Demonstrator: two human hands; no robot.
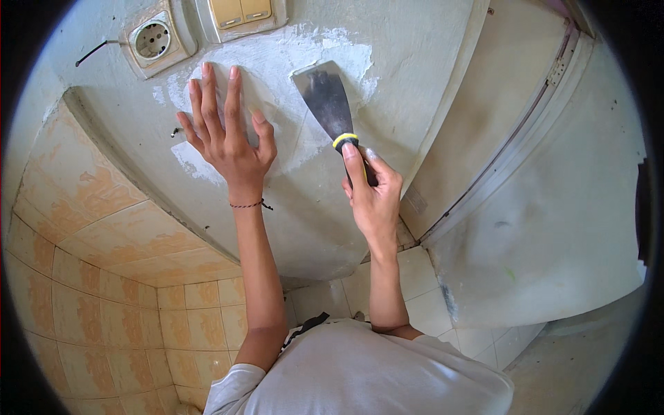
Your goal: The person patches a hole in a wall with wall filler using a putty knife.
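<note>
My right hand (373, 190) is closed round the dark handle of a putty knife (325, 100), which has a yellow ring below its wide metal blade. The blade points up and to the left, its edge at a white filler patch (280, 59) spread over the pale wall (311, 221). Whether that edge presses on the wall I cannot tell. Flat against the wall, left of the blade, lies my left hand (232, 142), fingers spread and holding nothing. A smaller white patch (196, 162) shows beside its wrist, which wears a thin cord.
A round power socket (152, 40) and a yellowish switch plate (242, 10) sit above my left hand. A dark wire (95, 52) sticks out beside the socket. Orange-patterned tiles (104, 304) cover the lower left. At right stands a door (498, 90) in its frame, above light floor tiles (418, 277).
</note>
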